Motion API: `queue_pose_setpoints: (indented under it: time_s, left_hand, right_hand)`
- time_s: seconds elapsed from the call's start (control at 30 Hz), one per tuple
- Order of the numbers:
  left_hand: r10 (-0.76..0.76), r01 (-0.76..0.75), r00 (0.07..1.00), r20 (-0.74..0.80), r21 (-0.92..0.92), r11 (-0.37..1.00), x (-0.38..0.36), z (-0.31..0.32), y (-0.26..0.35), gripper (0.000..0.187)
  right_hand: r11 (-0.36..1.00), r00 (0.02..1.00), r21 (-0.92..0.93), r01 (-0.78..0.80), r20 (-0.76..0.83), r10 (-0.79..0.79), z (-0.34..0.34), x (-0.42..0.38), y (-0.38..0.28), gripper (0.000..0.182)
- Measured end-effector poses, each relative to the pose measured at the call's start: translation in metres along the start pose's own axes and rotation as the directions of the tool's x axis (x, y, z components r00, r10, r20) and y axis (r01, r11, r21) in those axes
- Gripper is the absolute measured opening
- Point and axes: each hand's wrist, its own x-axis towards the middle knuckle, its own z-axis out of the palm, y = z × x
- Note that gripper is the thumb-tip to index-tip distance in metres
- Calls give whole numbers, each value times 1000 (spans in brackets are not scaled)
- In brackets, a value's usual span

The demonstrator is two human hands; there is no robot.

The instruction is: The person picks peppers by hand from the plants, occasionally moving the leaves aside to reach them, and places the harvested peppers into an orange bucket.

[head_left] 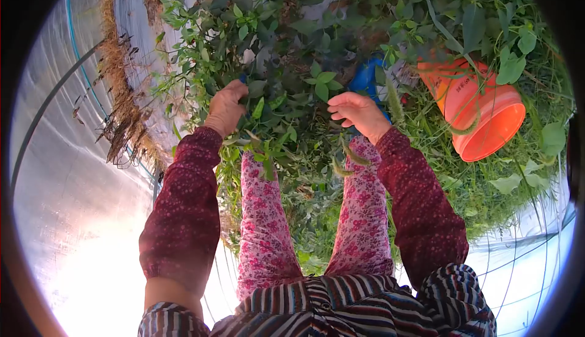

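The left hand is among the leafy plants, a blue bit beside it; from here I can't tell what its grip holds. The right hand, grip loosely parted, sits near a sprig, leaves fanning outward, stem's long axis hidden.

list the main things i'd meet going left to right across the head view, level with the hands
Plastic sheet → dry stalks → left hand → right hand → orange bucket
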Motion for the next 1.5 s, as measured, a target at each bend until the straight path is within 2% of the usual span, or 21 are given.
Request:
queue_pose_setpoints:
  time_s: [0.03, 0.07, 0.13, 0.2, 0.27, 0.37, 0.4, 0.47, 0.53, 0.6, 0.67, 0.73, 0.83, 1.03, 1.07, 1.13, 1.2, 1.27, 1.4, 1.43, 1.5]
  left_hand:
    - [-69, 70, 998, 14, -163, 984, -4, 4, -9, 36]
    - [-74, 76, 997, 19, -159, 984, -8, 6, -20, 36]
    - [-219, 237, 971, 95, -494, 836, -15, 7, -24, 27]
    - [-170, 184, 983, 72, -430, 884, -19, 4, -25, 27]
    - [-115, 125, 992, 47, -362, 924, -20, 2, -22, 27]
    - [-61, 63, 998, 19, -335, 940, -16, 5, -19, 26]
    - [-61, 65, 998, 23, -355, 933, -15, 8, -19, 24]
    - [-61, 66, 998, 26, -374, 925, -16, 9, -19, 23]
    - [-68, 88, 996, 63, -389, 917, -14, 10, -19, 20]
    - [-56, 77, 996, 62, -434, 898, -10, 14, -28, 23]
    - [-48, 75, 997, 68, -480, 874, -13, 20, -33, 26]
    - [135, -139, 988, 79, 58, 989, -17, 8, 1, 35]
    - [153, -167, 980, 126, 103, 981, -12, 18, -3, 38]
    - [146, -166, 982, 121, 182, 969, -17, 17, 1, 32]
    - [130, -147, 985, 115, 148, 978, -18, 15, -1, 32]
    - [151, -163, 983, 100, 129, 978, -21, 11, -5, 32]
    - [174, -183, 981, 83, 114, 976, -24, 4, -12, 31]
    - [177, -184, 980, 94, 66, 981, -30, -6, -20, 31]
    - [184, -192, 980, 82, 106, 976, -38, -9, -47, 31]
    - [213, -218, 976, 56, 122, 968, -39, -9, -48, 29]
    - [205, -209, 977, 57, 84, 974, -38, -9, -46, 30]
  right_hand:
    - [999, 1000, -43, 21, -22, -22, 0, 3, 3, 20]
    - [999, 1000, -37, 19, -17, -20, 1, 8, 7, 20]
    - [989, 992, -78, 126, -13, -128, 13, 14, 9, 19]
    - [981, 986, -96, 167, -2, -168, 32, 24, 7, 17]
    - [755, 837, -417, 506, 27, -546, 57, 33, 2, 19]
    - [452, 630, -588, 670, 129, -766, 99, 55, -4, 27]
    - [344, 547, -637, 690, 149, -823, 112, 65, -2, 29]
    - [288, 575, -733, 616, 169, -801, 130, 74, 3, 25]
    - [132, 723, -912, 390, 214, -657, 135, 70, -4, 22]
    - [144, 743, -915, 378, 207, -637, 137, 68, -5, 24]
    - [704, 943, -640, 307, 105, -316, 142, 65, 4, 28]
    - [749, 930, -569, 339, 81, -360, 141, 54, 6, 31]
    - [985, 990, -124, 118, 96, -107, 141, 46, 5, 29]
    - [982, 902, -8, -190, 393, 178, 134, 10, 2, 26]
    - [982, 903, -11, -191, 391, 180, 128, 11, 7, 26]
    - [996, 966, -90, 7, 256, 16, 114, 11, 24, 33]
    - [946, 964, -324, -30, 241, 113, 88, 17, 22, 37]
    - [817, 995, -576, 42, 101, 21, 62, 28, 16, 36]
    - [703, 905, -679, 212, -136, -403, 40, 75, -12, 34]
    - [707, 907, -673, 216, -130, -401, 44, 91, -15, 34]
    - [473, 843, -836, 278, -23, -537, 56, 123, -21, 35]
